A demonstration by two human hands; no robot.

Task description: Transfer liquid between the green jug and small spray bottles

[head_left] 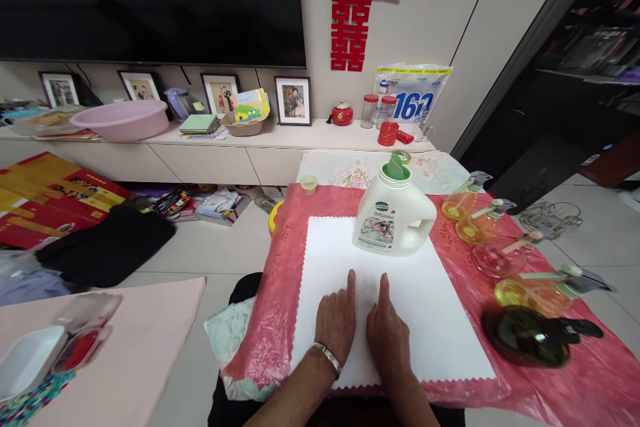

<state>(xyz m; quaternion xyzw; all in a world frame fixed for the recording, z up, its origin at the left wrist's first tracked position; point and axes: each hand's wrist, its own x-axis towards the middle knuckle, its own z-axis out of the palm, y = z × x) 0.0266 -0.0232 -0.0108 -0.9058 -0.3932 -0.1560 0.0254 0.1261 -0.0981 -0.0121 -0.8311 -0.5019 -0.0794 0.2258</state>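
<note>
My left hand (337,320) rests on a white scallop-edged mat (430,320), its index finger stretched forward and the other fingers curled in. Beside it, my right hand (387,333) lies on the same mat in a like pose, index finger stretched out. Neither holds anything. Just beyond both fingertips stands a cream laundry detergent bottle (390,213), upright, with a side handle and a green pouring spout (396,167) showing in its uncapped neck. A small pale cup (309,184) sits farther back on the left. My hands are apart from the bottle.
Pump bottles of yellow and pink liquid (500,257) and a dark bottle (530,337) line the right of the red table cover (270,280). On the left, a pink table (150,340) holds a white tray (33,357). A cabinet (215,160) runs along the back.
</note>
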